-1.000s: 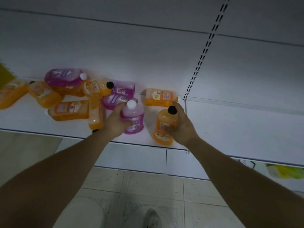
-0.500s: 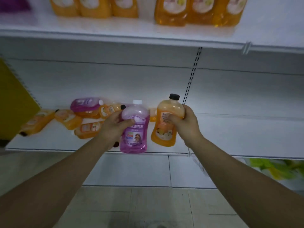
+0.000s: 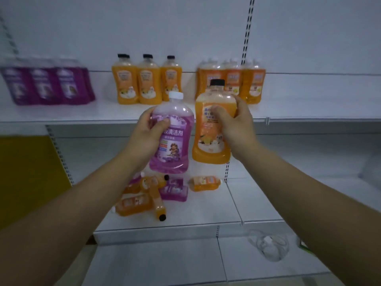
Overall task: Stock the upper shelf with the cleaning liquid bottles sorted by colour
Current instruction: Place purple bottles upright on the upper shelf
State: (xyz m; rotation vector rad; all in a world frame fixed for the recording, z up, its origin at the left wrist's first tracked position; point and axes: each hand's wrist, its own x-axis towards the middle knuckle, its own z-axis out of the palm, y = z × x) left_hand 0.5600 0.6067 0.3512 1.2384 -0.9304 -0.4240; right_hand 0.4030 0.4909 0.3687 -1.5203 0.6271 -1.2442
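A left hand grips a purple bottle and a right hand an orange bottle, both upright, fingers wrapped round each, apparently bound for matching purple and orange rows on the upper shelf beyond.

We see purple bottles far left and orange bottles standing on the upper shelf; loose bottles lie on the lower shelf.

We find a shop: white slotted-upright shelving, with identical cleaning liquid bottles ranked on the upper shelf.
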